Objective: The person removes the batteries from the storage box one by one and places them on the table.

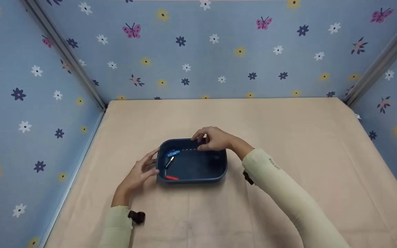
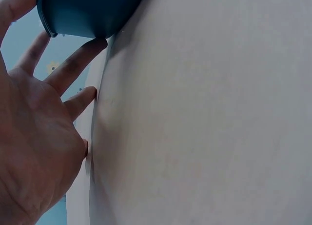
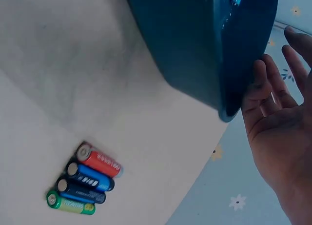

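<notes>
A dark blue plastic bin (image 1: 195, 180) stands on the cloth-covered table. Inside it lie a blue battery (image 1: 173, 153), a black battery with a gold end (image 1: 169, 162) and a red battery (image 1: 171, 177). My left hand (image 1: 137, 175) touches the bin's left end with fingers spread; its palm shows in the left wrist view. Over the far rim, towards the right, hovers my right hand (image 1: 214, 138), thumb and fingers loosely bent with nothing seen between them. Beside the bin in the right wrist view sit a red battery (image 3: 100, 160), two blue ones (image 3: 87, 178) and a green one (image 3: 70, 204) in a row.
A beige cloth (image 1: 305, 144) covers the table. Blue flowered panels (image 1: 212, 51) stand at the back and sides, with grey posts (image 1: 64, 51) at the corners. My right forearm (image 1: 284, 189) crosses the table's right half and appears to hide the battery row in the head view.
</notes>
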Tool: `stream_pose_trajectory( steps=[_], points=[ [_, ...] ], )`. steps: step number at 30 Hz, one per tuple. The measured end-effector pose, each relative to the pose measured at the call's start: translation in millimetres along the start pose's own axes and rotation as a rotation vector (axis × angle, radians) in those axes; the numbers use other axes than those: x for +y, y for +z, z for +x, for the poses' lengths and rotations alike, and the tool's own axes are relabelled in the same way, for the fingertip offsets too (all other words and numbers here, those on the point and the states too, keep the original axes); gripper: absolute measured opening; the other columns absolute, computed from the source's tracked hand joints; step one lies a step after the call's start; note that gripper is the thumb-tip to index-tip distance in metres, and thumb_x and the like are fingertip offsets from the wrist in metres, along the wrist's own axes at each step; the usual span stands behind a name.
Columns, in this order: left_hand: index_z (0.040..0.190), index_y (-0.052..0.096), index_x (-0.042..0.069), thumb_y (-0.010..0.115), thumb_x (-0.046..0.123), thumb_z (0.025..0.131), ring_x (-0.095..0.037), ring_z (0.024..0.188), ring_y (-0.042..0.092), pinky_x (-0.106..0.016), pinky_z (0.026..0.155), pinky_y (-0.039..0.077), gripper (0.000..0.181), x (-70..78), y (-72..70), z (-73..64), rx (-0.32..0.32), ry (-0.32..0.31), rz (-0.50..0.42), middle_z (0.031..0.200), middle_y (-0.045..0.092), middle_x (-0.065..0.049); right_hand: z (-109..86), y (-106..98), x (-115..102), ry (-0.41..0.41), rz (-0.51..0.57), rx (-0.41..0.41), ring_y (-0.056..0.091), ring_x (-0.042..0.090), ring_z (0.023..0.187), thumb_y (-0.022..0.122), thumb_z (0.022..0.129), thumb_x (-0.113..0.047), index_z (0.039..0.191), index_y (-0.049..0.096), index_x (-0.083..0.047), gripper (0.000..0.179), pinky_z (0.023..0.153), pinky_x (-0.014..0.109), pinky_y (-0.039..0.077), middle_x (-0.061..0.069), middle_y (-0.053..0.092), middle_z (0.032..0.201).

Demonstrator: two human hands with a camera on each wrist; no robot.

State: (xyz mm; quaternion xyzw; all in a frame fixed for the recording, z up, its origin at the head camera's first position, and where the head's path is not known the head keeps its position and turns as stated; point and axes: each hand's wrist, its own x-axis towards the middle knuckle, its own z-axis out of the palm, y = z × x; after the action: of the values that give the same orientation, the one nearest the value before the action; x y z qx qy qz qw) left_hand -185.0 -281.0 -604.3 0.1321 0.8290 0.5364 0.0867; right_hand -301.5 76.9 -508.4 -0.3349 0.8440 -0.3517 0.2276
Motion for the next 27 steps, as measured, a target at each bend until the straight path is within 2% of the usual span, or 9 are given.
stream_pose_trajectory(
  steps=[3,7,10,13,17,25,27],
  points=[
    [0.177,0.038,0.016,0.072,0.015,0.107,-0.055,0.156,0.056,-0.086,0.132,-0.018,0.078,0.9,0.0,-0.6,0.010,-0.005,0.021,0.165,0.060,-0.028,5.9,3.7,-6.9,-0.024,-0.005,-0.020,0.070,0.035,0.113,0.078,0.103,-0.013,0.146,0.073,-0.005,0.045,0.102,0.047,0.060,0.025,0.074,0.138],
    [0.177,0.038,0.017,0.073,0.016,0.107,-0.054,0.156,0.056,-0.085,0.132,-0.019,0.078,0.9,0.2,-0.6,0.017,-0.019,0.028,0.165,0.062,-0.027,14.1,9.7,-13.0,-0.049,-0.031,-0.053,0.071,0.033,0.109,0.078,0.103,-0.013,0.148,0.072,-0.006,0.046,0.102,0.046,0.061,0.026,0.074,0.139],
    [0.177,0.037,0.018,0.072,0.016,0.108,-0.054,0.157,0.055,-0.084,0.133,-0.018,0.078,0.4,0.6,-0.6,0.010,-0.025,0.024,0.166,0.061,-0.026,18.3,14.5,-16.2,-0.056,-0.046,-0.104,0.072,0.032,0.111,0.077,0.104,-0.011,0.152,0.070,-0.008,0.048,0.106,0.048,0.062,0.025,0.073,0.142],
    [0.178,0.036,0.018,0.071,0.015,0.108,-0.054,0.159,0.054,-0.083,0.136,-0.009,0.078,0.6,0.8,-0.5,-0.005,-0.022,0.004,0.169,0.057,-0.026,20.7,18.3,-19.9,-0.053,-0.034,-0.178,0.073,0.034,0.115,0.075,0.104,-0.006,0.156,0.067,-0.009,0.052,0.109,0.050,0.062,0.026,0.071,0.147],
    [0.178,0.035,0.016,0.070,0.014,0.109,-0.054,0.159,0.053,-0.084,0.137,-0.004,0.078,1.2,0.7,-0.6,-0.015,-0.013,-0.010,0.173,0.053,-0.026,23.9,22.2,-24.9,-0.049,-0.012,-0.273,0.073,0.036,0.118,0.073,0.104,-0.002,0.159,0.064,-0.009,0.056,0.110,0.050,0.064,0.027,0.068,0.152],
    [0.178,0.035,0.019,0.070,0.017,0.110,-0.055,0.159,0.052,-0.085,0.134,-0.013,0.077,1.8,-0.4,-0.2,-0.020,-0.028,0.005,0.171,0.055,-0.027,31.0,32.7,-32.6,-0.086,-0.061,-0.390,0.067,0.034,0.140,0.072,0.105,0.001,0.161,0.062,-0.011,0.058,0.116,0.050,0.061,0.021,0.068,0.155],
    [0.179,0.035,0.019,0.070,0.016,0.110,-0.054,0.160,0.052,-0.083,0.137,-0.007,0.077,1.4,-0.8,-0.2,-0.023,-0.029,-0.005,0.172,0.054,-0.026,32.9,36.7,-33.7,-0.086,-0.061,-0.402,0.068,0.034,0.138,0.072,0.105,0.000,0.161,0.063,-0.011,0.057,0.117,0.051,0.060,0.020,0.068,0.154]
  ],
)
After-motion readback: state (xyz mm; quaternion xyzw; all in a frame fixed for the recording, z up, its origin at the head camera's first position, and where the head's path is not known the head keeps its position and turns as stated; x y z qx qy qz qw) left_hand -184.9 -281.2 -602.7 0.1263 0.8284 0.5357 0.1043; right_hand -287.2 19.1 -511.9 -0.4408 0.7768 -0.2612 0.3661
